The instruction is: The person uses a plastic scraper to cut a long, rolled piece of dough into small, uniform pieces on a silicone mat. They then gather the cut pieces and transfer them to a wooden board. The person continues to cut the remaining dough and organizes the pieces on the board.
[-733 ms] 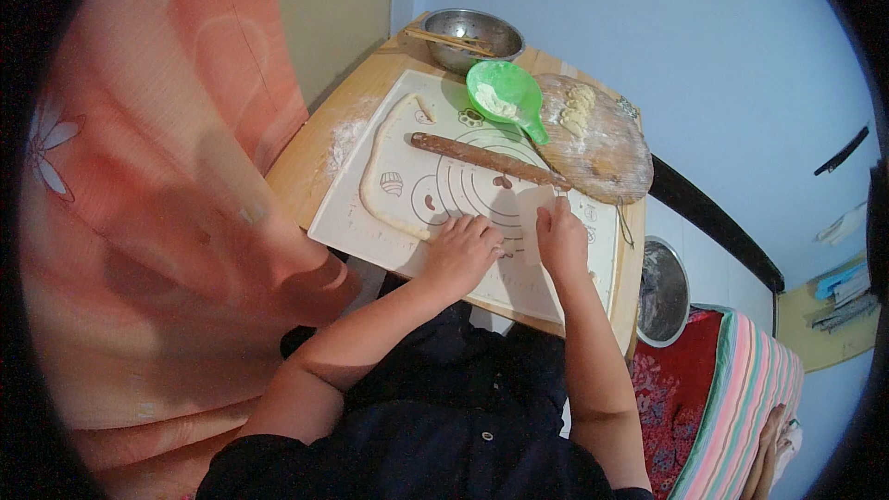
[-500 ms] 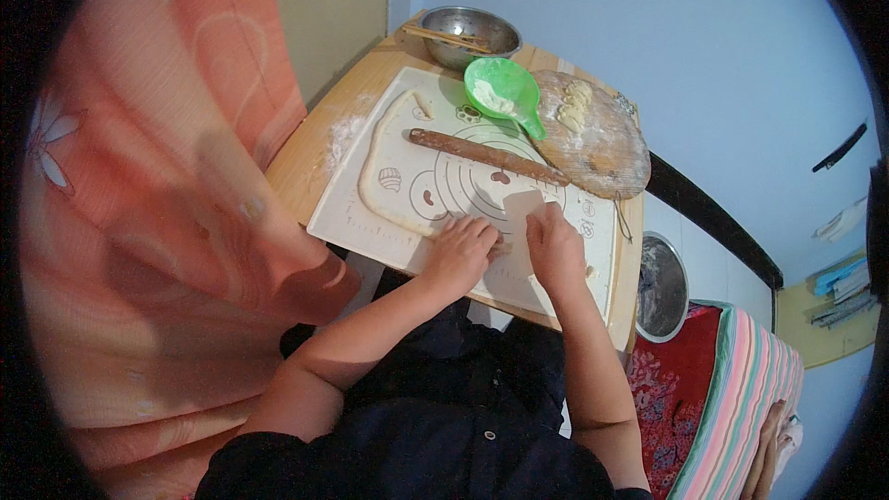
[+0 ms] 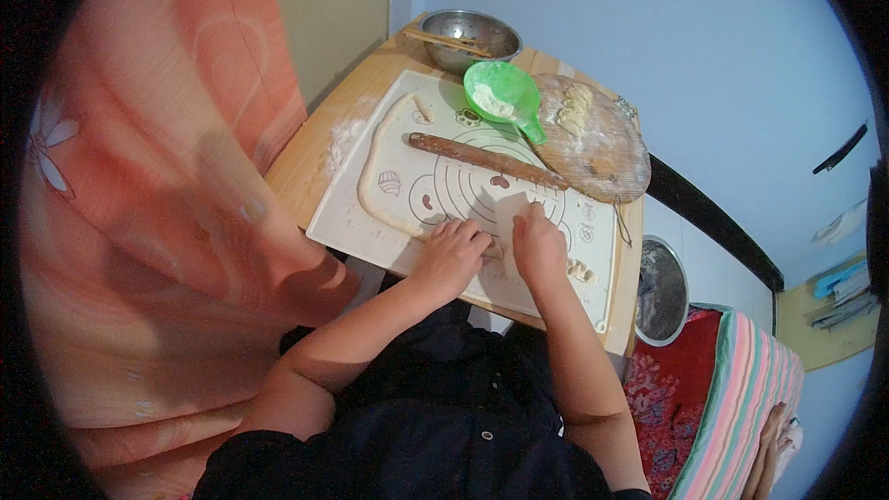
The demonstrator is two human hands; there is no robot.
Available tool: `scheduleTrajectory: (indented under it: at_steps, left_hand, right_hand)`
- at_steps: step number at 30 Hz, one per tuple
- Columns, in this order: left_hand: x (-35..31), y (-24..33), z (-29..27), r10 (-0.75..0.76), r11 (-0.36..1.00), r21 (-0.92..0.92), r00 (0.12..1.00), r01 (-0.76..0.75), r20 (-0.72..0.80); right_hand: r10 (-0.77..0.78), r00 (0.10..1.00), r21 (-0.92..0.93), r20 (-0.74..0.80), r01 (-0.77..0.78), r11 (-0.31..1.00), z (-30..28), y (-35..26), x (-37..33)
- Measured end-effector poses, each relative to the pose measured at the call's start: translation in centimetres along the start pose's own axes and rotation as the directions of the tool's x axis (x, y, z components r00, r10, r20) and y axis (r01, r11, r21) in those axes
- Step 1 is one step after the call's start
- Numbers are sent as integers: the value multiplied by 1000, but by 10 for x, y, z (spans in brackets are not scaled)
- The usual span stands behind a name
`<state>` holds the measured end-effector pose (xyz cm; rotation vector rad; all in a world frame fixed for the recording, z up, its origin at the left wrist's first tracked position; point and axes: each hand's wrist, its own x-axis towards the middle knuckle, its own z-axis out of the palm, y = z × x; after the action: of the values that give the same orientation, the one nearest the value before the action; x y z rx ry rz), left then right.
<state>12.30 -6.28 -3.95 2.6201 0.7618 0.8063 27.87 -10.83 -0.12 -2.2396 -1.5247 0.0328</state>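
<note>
Rests the left hand [image 3: 452,257] over the near end of a long dough rope [image 3: 366,187]; cannot tell whether pinching it. Keeps a pale scraper [image 3: 506,228] clamped in the right hand [image 3: 540,244], just right of the left one. Has the rope curving along the left and near parts of a white mat [image 3: 352,239], with a rolling pin [image 3: 486,160] farther in, small dough pieces [image 3: 582,270] at near right and a green scoop [image 3: 520,85] at the far edge.

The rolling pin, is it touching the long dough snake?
Apart. The head view shows a strip of pale mat between the left end of the rolling pin and the dough snake.
</note>
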Motion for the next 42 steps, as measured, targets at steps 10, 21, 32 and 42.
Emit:
scheduleTrajectory:
  at_steps: [10, 21, 32, 42]
  left_hand:
    - [13, 26, 21, 17, 996, -93, 999, -14, 33]
    - [22, 18, 21, 17, 999, -48, 1000, -18, -17]
    - [10, 17, 12, -15, 999, 51, 1000, 14, 4]
    - [-3, 19, 9, 9, 997, -73, 1000, -10, -15]
  right_hand:
    - [-14, 998, -5, -62, 13, 1000, -23, 46, -6]
    - [-34, 999, 17, -26, 35, 999, -31, 25, -17]
    - [41, 997, -6, -67, -42, 999, -3, 17, 4]
    - [-49, 994, 85, -96, 57, 995, -36, 15, -21]
